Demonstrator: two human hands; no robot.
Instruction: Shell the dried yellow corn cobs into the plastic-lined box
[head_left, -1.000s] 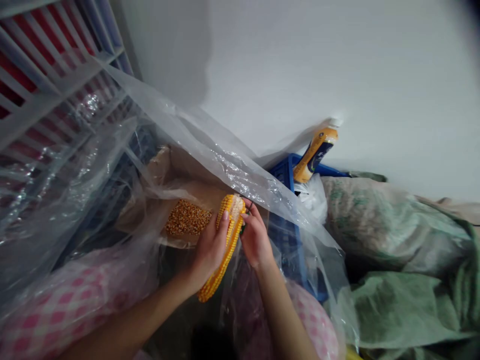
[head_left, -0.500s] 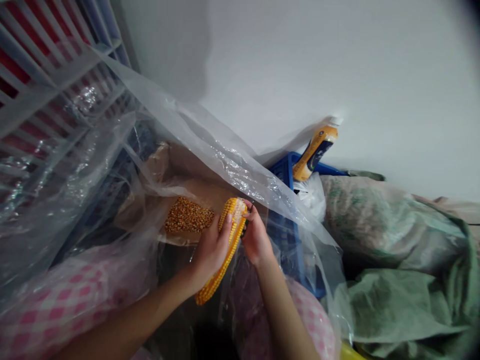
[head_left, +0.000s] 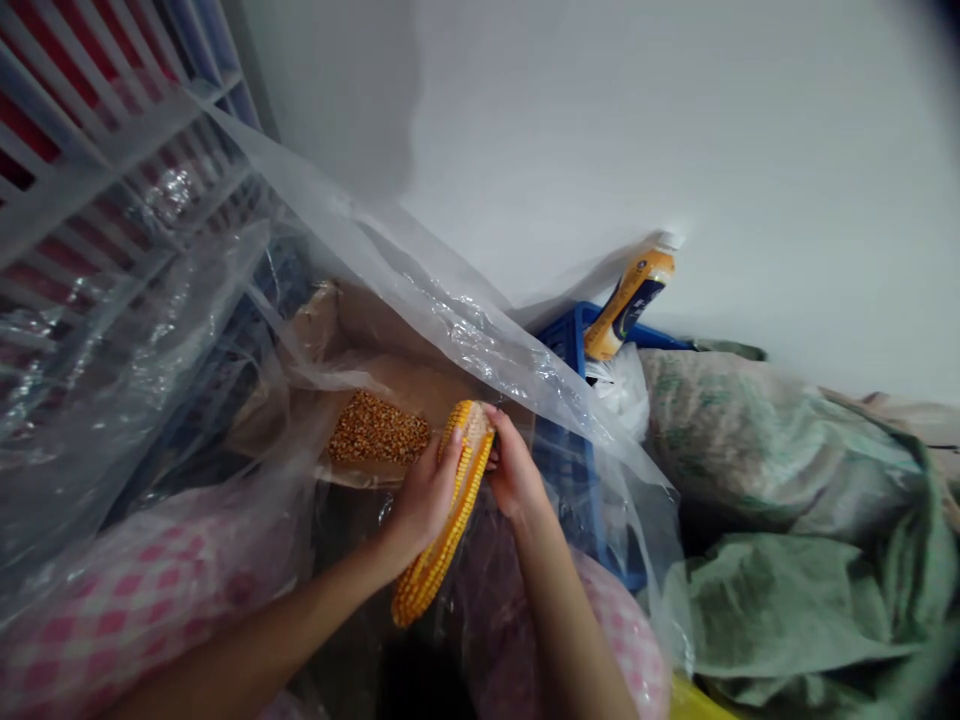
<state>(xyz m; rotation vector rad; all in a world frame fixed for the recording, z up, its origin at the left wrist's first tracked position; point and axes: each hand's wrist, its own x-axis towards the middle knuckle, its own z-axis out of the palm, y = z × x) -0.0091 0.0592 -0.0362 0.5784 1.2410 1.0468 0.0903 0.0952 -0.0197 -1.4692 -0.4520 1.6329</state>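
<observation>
A yellow corn cob (head_left: 450,525) slants across the middle of the view. Its upper end shows a pale bare patch where kernels are gone, and a groove runs down its length. My left hand (head_left: 424,500) is wrapped round the cob, thumb along its upper part. At the cob's upper right edge, my right hand (head_left: 517,465) is closed with curled fingers; a small dark thing shows between them, mostly hidden. Loose corn kernels (head_left: 375,430) lie heaped beyond the left hand, in a brown cardboard box (head_left: 420,375).
Clear plastic sheeting (head_left: 450,310) drapes around the box. To the right stand a blue crate (head_left: 577,330), a yellow bottle (head_left: 634,300) and a stuffed woven sack (head_left: 765,440). A slatted rack (head_left: 97,160) rises at upper left; a white wall (head_left: 600,130) is behind.
The cob has shifted slightly down and rolled a little, showing more of its groove. My right fingers have moved against its upper edge; a thin dark tip above them is no longer visible.
</observation>
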